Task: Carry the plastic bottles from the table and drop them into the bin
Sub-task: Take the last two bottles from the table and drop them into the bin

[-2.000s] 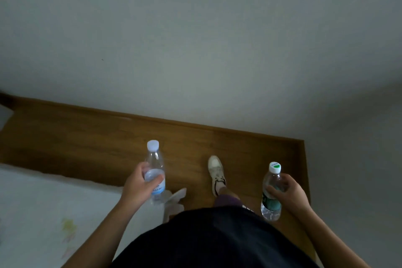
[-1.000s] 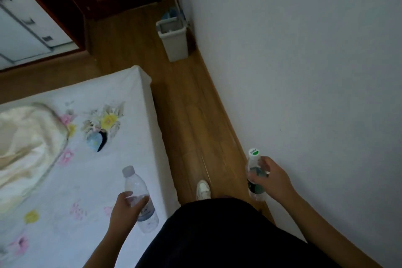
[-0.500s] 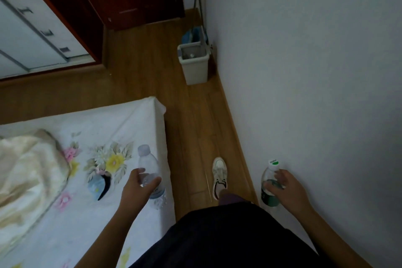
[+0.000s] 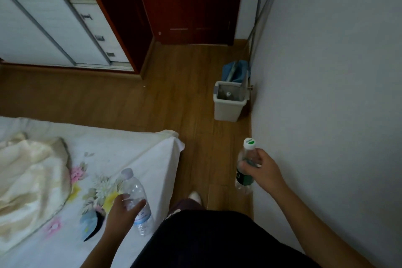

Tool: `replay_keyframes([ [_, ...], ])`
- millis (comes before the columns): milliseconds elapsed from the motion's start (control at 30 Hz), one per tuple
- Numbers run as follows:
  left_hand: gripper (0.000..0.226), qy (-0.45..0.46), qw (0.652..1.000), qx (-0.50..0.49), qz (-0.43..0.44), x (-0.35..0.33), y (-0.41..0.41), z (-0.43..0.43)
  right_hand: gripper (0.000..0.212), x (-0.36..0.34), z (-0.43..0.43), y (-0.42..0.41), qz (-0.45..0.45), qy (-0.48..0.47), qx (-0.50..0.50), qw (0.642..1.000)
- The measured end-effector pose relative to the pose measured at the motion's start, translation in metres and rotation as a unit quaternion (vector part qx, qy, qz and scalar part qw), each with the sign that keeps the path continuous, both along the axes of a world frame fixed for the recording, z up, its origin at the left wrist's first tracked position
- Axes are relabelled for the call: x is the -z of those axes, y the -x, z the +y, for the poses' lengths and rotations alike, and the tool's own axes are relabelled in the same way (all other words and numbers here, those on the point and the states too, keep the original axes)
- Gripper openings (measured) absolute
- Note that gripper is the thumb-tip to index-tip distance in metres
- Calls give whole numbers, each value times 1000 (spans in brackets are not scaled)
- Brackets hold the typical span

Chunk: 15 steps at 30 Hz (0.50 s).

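The left hand point(image 4: 121, 213) grasped the blue-labelled bottle point(image 4: 135, 189) over the near floral bed point(image 4: 130, 150); the right hand point(image 4: 264, 173) grasped the green-labelled bottle point(image 4: 244, 178) beside the right wall point(image 4: 326, 93). Farther along that wall, the bin point(image 4: 227, 110) stood on the wooden floor point(image 4: 174, 93).

In the left grip point(image 4: 121, 213), a clear bottle point(image 4: 136, 189) with pale cap and blue-white label; in the right grip point(image 4: 261, 169), a green-labelled bottle point(image 4: 244, 178) with green-and-white cap. Ahead of the right grip, a beige bin point(image 4: 227, 111).
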<state>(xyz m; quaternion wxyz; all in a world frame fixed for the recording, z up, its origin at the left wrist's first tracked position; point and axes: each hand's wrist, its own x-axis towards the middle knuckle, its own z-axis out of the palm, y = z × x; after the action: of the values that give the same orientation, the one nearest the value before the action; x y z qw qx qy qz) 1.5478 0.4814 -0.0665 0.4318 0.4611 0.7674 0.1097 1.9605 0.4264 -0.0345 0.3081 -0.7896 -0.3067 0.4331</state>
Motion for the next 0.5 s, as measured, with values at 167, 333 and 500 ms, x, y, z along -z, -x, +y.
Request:
replay_keyframes([
  [167, 85, 18, 999, -39, -6, 20, -11, 69, 62, 10, 87, -25, -21, 21, -27, 999],
  [333, 85, 31, 999, -11, -2, 19, -37, 163, 42, 12, 140, -49, -31, 41, 9, 999],
  [500, 62, 19, 994, 106, 4, 12, -72, 278, 33, 20, 184, -75, -35, 44, 57, 997],
])
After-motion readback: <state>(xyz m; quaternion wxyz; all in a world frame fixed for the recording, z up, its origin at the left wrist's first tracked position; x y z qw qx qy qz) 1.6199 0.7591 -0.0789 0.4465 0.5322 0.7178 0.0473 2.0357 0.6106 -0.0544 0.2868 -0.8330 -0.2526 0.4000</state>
